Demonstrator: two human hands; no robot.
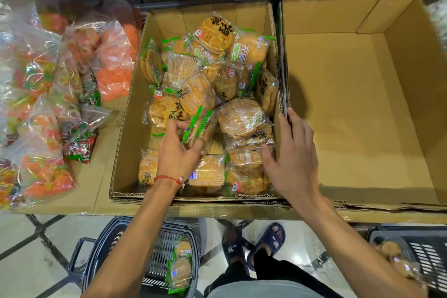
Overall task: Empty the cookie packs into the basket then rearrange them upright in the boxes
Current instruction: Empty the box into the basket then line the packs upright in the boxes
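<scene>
Many cookie packs lie jumbled in the cardboard box under both hands. Their wrappers are clear with green edges. The big black characters include 酥 and a white label reads 无蔗, but the smaller print is too fine to read. The left hand reaches in with thumb and forefinger either side of a green-edged pack that stands on edge. They touch it, but I cannot tell whether they truly pinch it. The right hand is spread, fingers straight over the wall shared with the second box to its right, thumb on a pack. Below the left forearm a basket holds two packs. A second basket, right of the right forearm, is cut off, its contents blurred.
</scene>
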